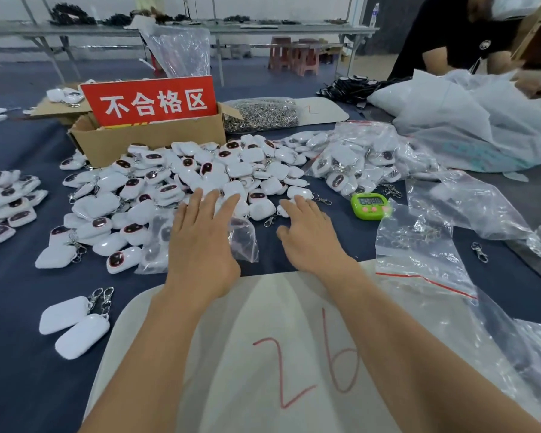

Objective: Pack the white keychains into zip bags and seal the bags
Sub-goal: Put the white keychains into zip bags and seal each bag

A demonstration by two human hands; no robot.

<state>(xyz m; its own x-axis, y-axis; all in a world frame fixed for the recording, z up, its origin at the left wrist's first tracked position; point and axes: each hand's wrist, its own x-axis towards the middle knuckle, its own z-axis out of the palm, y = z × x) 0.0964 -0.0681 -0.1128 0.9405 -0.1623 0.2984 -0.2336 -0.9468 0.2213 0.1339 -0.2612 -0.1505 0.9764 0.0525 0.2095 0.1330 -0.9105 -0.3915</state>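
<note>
Closest to the lens, both forearms lie over a white paper sheet with a red hand-written number (263,323). Left grip (200,242) is spread, its straight fingers pressing flat on a clear plastic zip bag (246,242) which holds some keychains at its left end. Right grip (308,235) is loosely spread too and pinches nothing. Its fingertips (300,200) touch the near edge of a big heap of small white padded keychains with dark faces and metal clips (200,170), which begins just beyond both grips. Right of the right grip stands a lime-green digital timer (370,206), and nearer on that side lie empty clear zip bags with a red stripe (425,264). Behind the heap is a brown cardboard box with a red sign (150,142). All rests on the dark blue tabletop (19,307).

I judge the step in hand is to gather more keychains for the bag. To do it well, the left grip should hold the bag mouth steady while the right grip draws only few pieces at once, clips turned inward, so nothing catches the zip strip at sealing. Whether the mouth is open I cannot tell.
</note>
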